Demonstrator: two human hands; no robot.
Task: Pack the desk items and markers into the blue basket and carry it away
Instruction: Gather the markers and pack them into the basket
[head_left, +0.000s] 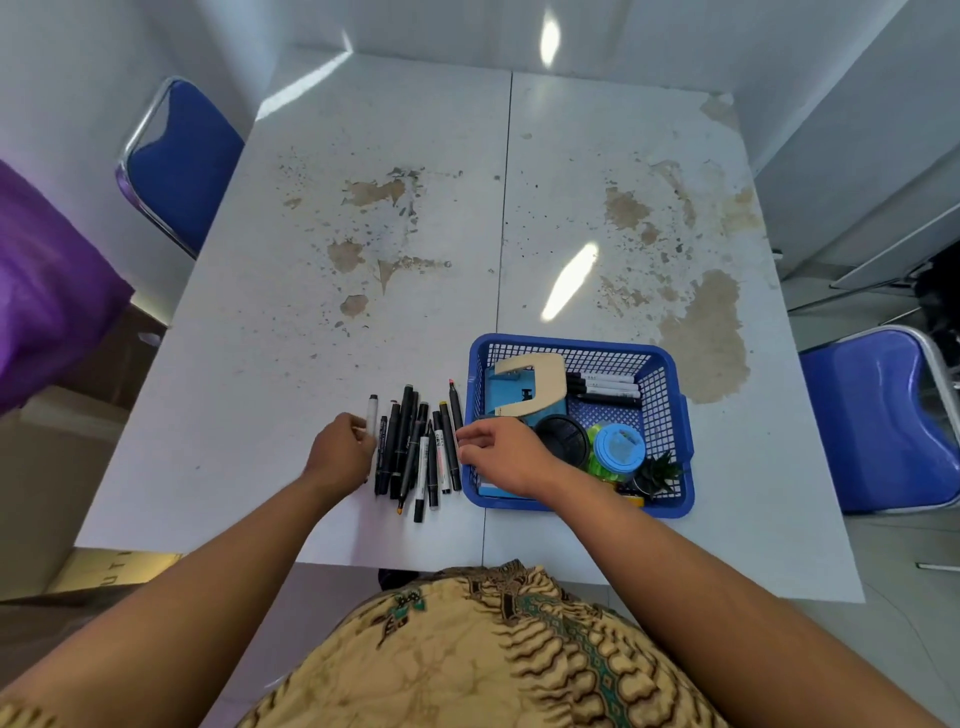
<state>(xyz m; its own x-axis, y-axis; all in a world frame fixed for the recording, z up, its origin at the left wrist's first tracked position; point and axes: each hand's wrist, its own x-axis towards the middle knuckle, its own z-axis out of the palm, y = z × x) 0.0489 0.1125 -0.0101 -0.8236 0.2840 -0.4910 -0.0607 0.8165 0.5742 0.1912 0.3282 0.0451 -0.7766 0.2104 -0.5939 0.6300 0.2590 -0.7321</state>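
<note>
A blue basket sits on the white table at the near right. Inside it lie a beige and blue hole punch, several markers, a black round lid, a blue-lidded green jar and a small plant. Left of the basket several loose markers lie side by side. My left hand rests at the left edge of the pile, fingers curled against a white marker. My right hand touches the pile's right edge, over the basket's corner.
Two blue chairs stand by the table, one at the far left and one at the right. A purple cloth and cardboard boxes are on the left. The tabletop has worn brown patches.
</note>
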